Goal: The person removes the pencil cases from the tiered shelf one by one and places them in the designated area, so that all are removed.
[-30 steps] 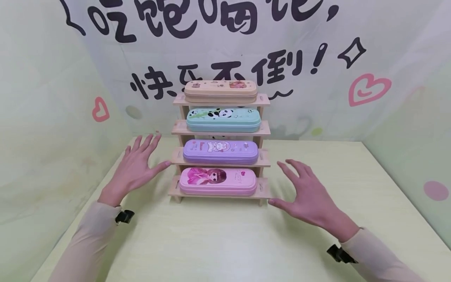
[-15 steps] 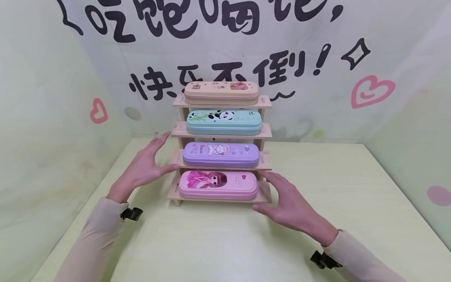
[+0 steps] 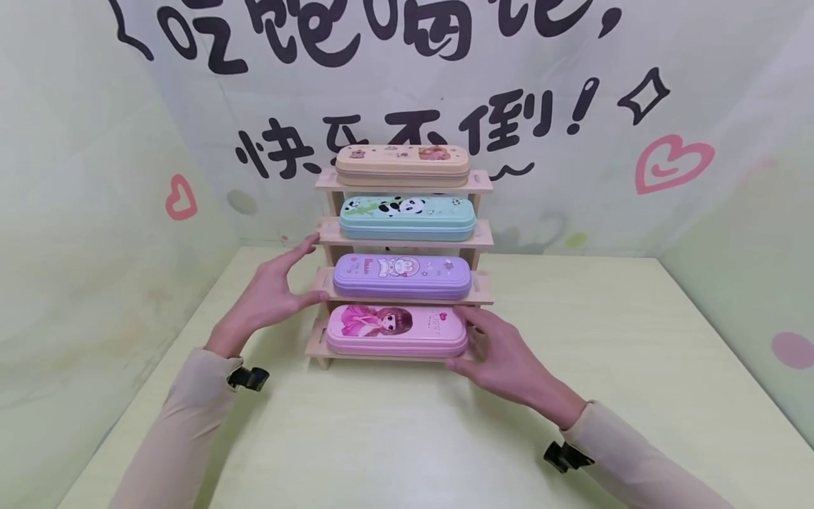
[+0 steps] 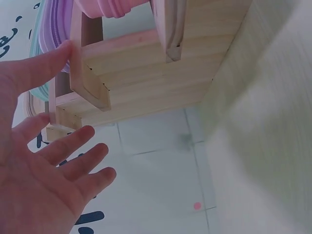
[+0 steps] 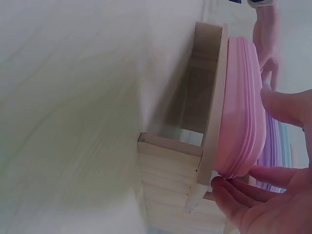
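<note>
A four-tier wooden rack point(image 3: 481, 288) bears one zipped pencil case on each step. My right hand point(image 3: 509, 360) grips the right end of the pink pencil case point(image 3: 432, 331) on the lowest step, thumb at its front and fingers at its end and behind. In the right wrist view the pink case lies flat on its board. My left hand point(image 3: 263, 300) is spread at the rack's left side, holding nothing. Its thumb tip is right at the purple pencil case's step, with the index finger near the step above. The purple pencil case point(image 3: 439, 277) sits on the second step.
Higher on the rack lie a turquoise panda pencil case point(image 3: 439, 223) and a beige pencil case point(image 3: 394, 170). The rack stands on a pale table point(image 3: 381, 438). Behind it hangs a white backdrop point(image 3: 572, 198) with black lettering; pale side walls flank the table.
My right hand has moved left from beside the rack onto the pink case's right end. My left hand has come in to the rack's left edge. The cases keep their places.
</note>
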Demonstrator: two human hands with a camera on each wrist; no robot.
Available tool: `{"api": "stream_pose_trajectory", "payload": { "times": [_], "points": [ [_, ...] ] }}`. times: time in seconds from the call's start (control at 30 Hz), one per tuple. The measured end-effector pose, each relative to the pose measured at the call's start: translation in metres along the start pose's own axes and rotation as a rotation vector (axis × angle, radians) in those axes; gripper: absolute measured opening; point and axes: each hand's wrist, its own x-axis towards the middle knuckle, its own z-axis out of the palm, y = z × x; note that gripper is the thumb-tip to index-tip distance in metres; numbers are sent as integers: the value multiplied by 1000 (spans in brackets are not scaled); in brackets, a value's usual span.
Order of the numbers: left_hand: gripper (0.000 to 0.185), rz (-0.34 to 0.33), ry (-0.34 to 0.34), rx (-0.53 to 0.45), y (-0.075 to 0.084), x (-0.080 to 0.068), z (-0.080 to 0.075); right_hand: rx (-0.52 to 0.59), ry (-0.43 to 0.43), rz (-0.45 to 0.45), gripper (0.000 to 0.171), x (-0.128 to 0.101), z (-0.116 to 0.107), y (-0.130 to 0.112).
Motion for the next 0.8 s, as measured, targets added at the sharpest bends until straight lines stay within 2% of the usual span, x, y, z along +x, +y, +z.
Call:
{"api": "stream_pose_trajectory", "payload": {
  "times": [0.17,0.5,0.8],
  "points": [
    [105,7,4,-41,3,1,0,23,33,-33,82,5,3,1],
    [104,-16,-19,-194,4,0,4,44,34,-20,75,8,7,5],
    [104,-20,-20,-226,2,1,3,40,74,-22,74,10,8,7]
  ]
}}
